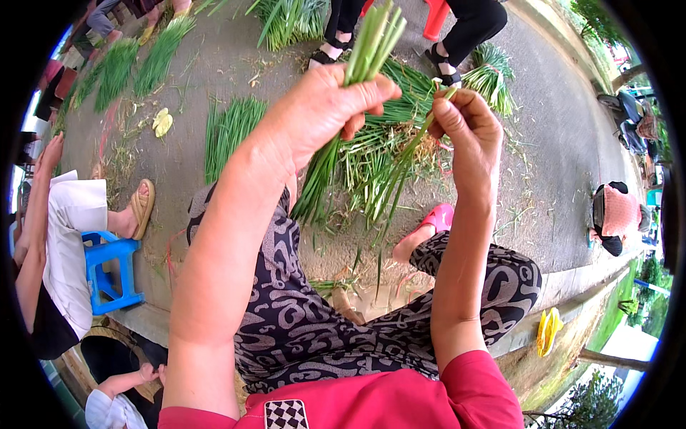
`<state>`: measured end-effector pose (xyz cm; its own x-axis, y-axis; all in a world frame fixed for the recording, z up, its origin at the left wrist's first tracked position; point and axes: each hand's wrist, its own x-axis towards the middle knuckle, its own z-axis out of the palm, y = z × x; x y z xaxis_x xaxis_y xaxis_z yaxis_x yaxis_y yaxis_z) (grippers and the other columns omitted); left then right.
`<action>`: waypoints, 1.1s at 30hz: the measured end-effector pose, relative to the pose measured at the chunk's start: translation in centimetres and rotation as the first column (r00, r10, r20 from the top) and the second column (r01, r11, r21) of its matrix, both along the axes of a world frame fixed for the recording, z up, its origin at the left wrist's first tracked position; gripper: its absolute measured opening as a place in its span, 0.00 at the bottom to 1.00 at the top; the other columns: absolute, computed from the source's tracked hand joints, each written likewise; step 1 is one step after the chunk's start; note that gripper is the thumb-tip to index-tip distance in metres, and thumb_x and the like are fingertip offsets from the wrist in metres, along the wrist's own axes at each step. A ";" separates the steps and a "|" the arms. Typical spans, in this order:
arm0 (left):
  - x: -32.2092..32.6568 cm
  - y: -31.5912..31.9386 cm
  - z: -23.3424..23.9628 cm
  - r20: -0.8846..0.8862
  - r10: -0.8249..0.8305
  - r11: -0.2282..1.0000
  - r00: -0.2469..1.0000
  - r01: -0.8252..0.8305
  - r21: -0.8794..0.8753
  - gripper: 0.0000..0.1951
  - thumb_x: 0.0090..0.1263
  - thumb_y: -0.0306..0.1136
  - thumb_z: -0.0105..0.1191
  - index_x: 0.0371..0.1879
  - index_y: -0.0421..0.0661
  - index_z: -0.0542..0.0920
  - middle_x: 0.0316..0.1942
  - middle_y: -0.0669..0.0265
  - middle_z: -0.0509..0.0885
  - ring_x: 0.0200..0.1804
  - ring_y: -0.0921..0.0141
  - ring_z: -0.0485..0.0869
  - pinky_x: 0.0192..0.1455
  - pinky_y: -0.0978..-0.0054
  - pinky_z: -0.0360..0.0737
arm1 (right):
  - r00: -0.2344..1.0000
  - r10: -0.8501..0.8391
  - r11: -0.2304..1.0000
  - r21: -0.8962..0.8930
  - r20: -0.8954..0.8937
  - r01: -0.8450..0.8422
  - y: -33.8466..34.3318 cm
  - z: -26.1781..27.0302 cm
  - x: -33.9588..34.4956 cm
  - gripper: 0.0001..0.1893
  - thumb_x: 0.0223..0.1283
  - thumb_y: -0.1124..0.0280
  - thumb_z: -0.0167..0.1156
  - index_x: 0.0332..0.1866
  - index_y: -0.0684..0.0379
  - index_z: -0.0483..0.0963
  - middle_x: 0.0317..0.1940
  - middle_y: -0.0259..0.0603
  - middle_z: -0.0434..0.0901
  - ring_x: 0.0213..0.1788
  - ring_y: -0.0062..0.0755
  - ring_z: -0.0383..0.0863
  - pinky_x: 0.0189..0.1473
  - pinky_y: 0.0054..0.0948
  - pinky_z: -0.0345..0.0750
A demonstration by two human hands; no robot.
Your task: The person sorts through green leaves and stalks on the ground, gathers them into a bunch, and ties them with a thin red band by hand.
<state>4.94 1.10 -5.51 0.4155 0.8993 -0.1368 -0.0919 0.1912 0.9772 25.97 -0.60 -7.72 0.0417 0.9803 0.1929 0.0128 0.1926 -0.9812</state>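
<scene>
My left hand point(348, 104) is closed around a bunch of long green stalks point(372, 48), their pale cut ends pointing up and their green leaves hanging below the fist. To its right, my right hand point(466, 115) pinches a few thin green stalks point(410, 153) between thumb and fingers, with their leaves trailing down. Beneath both hands, a loose heap of green stalks point(370, 171) lies on the pavement between my feet. A neat row of green leaves point(233, 134) lies left of the heap. Past the heap is a tied bundle point(490, 80).
Co-workers sit nearby: one in white trousers point(80, 204) by a blue plastic stool point(115, 268), another in black trousers point(477, 27) opposite me. More green bundles point(118, 69) lie at the upper left. Plant scraps litter the pavement. A yellow item point(547, 332) lies beyond the kerb on the right.
</scene>
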 end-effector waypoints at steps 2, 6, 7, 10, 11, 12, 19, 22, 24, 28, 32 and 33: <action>0.3 -0.1 0.1 0.001 -0.065 0.998 0.998 0.065 0.007 0.18 0.69 0.43 0.60 0.46 0.40 0.82 0.28 0.75 0.77 0.22 0.84 0.70 0.26 0.87 0.67 | 1.000 0.007 1.000 0.001 -0.008 -0.007 -0.4 0.6 -0.4 0.09 0.63 0.69 0.66 0.39 0.64 0.77 0.27 0.30 0.79 0.27 0.15 0.75 0.31 0.16 0.72; 0.7 -0.5 -0.2 -0.004 -0.165 0.986 0.986 0.165 -0.008 0.18 0.67 0.42 0.62 0.47 0.41 0.82 0.29 0.76 0.79 0.23 0.84 0.68 0.27 0.86 0.66 | 0.994 0.000 1.000 -0.003 -0.112 0.000 -0.9 0.9 -1.0 0.08 0.63 0.70 0.65 0.38 0.64 0.77 0.27 0.30 0.79 0.27 0.16 0.75 0.32 0.17 0.72; 0.9 -0.5 -0.2 -0.005 -0.192 0.981 0.981 0.192 -0.008 0.18 0.67 0.42 0.63 0.46 0.41 0.82 0.29 0.77 0.79 0.23 0.84 0.68 0.27 0.86 0.66 | 0.990 0.000 1.000 0.000 -0.138 0.000 -0.9 0.9 -1.1 0.08 0.63 0.70 0.65 0.38 0.63 0.77 0.26 0.30 0.79 0.26 0.16 0.75 0.32 0.17 0.72; 1.4 -0.8 -0.3 -0.037 -0.263 0.965 0.964 0.262 -0.028 0.16 0.64 0.39 0.65 0.46 0.43 0.82 0.28 0.79 0.78 0.24 0.85 0.69 0.26 0.86 0.66 | 0.980 0.003 1.000 0.030 -0.197 0.003 -0.9 0.7 -1.1 0.08 0.64 0.70 0.64 0.38 0.63 0.76 0.27 0.30 0.79 0.27 0.16 0.75 0.33 0.17 0.72; 1.5 -0.8 -0.2 -0.048 -0.292 0.956 0.955 0.291 -0.032 0.16 0.64 0.39 0.66 0.46 0.44 0.83 0.28 0.79 0.78 0.25 0.85 0.69 0.26 0.86 0.66 | 0.979 0.002 1.000 0.030 -0.204 0.004 -0.9 0.6 -1.2 0.08 0.64 0.70 0.64 0.39 0.63 0.76 0.28 0.30 0.79 0.28 0.16 0.75 0.33 0.18 0.72; 1.6 -0.9 -0.1 -0.059 -0.298 0.954 0.953 0.297 -0.027 0.15 0.65 0.39 0.65 0.45 0.45 0.83 0.28 0.78 0.79 0.25 0.85 0.70 0.27 0.86 0.66 | 0.977 -0.013 1.000 0.017 -0.212 0.017 -0.9 0.6 -1.3 0.08 0.64 0.70 0.65 0.40 0.63 0.76 0.29 0.30 0.79 0.29 0.16 0.75 0.34 0.18 0.72; 1.8 -1.2 -0.1 -0.117 -0.386 0.922 0.915 0.386 -0.023 0.11 0.69 0.39 0.59 0.40 0.45 0.85 0.28 0.73 0.84 0.29 0.82 0.75 0.32 0.83 0.69 | 0.978 -0.016 0.938 0.335 -0.208 0.086 -0.9 1.3 -2.3 0.21 0.67 0.68 0.59 0.63 0.63 0.70 0.55 0.42 0.76 0.60 0.34 0.76 0.58 0.30 0.73; 2.0 -1.3 -0.4 -0.204 -0.425 0.901 0.882 0.434 0.001 0.12 0.69 0.41 0.59 0.42 0.44 0.85 0.30 0.72 0.84 0.34 0.80 0.79 0.37 0.82 0.71 | 0.990 0.112 0.898 0.419 0.082 -0.136 -0.7 2.3 -1.4 0.16 0.72 0.64 0.53 0.53 0.64 0.78 0.56 0.43 0.78 0.58 0.31 0.76 0.59 0.32 0.72; 2.0 -1.4 -0.7 -0.218 -0.429 0.896 0.877 0.443 0.019 0.13 0.69 0.42 0.59 0.42 0.44 0.84 0.30 0.72 0.84 0.34 0.80 0.79 0.36 0.81 0.71 | 0.971 0.185 0.924 0.309 0.151 -0.224 -1.1 2.6 -0.8 0.18 0.73 0.61 0.51 0.52 0.67 0.78 0.58 0.50 0.76 0.61 0.39 0.76 0.60 0.34 0.72; 1.8 -1.2 -1.1 -0.205 -0.411 0.904 0.888 0.427 0.037 0.13 0.70 0.42 0.58 0.40 0.44 0.84 0.30 0.73 0.84 0.34 0.80 0.79 0.38 0.81 0.73 | 0.910 0.318 0.927 0.289 -0.265 -0.239 -0.1 0.4 0.1 0.24 0.76 0.54 0.43 0.61 0.64 0.71 0.59 0.48 0.75 0.59 0.40 0.77 0.58 0.36 0.74; 1.6 -0.6 -1.5 -0.025 -0.283 0.947 0.959 0.284 0.150 0.13 0.73 0.42 0.55 0.37 0.45 0.85 0.33 0.72 0.84 0.38 0.79 0.79 0.46 0.79 0.74 | 0.895 0.086 0.995 -0.015 -0.437 -0.103 3.6 -7.7 2.5 0.21 0.76 0.55 0.41 0.54 0.62 0.71 0.47 0.43 0.80 0.47 0.37 0.81 0.50 0.36 0.76; 1.4 -0.4 -1.5 -0.056 -0.257 0.951 0.965 0.263 0.160 0.13 0.73 0.42 0.55 0.36 0.45 0.85 0.34 0.71 0.85 0.39 0.78 0.79 0.48 0.79 0.74 | 0.932 -0.010 0.975 -0.212 -0.362 -0.072 4.6 -11.1 3.0 0.18 0.75 0.59 0.45 0.51 0.62 0.74 0.40 0.42 0.82 0.41 0.31 0.81 0.44 0.32 0.77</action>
<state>6.31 0.68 -7.03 0.6355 0.7720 -0.0141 -0.0265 0.0401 0.9988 28.97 4.03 -18.84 0.0366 0.9982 -0.0481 -0.3499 -0.0323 -0.9362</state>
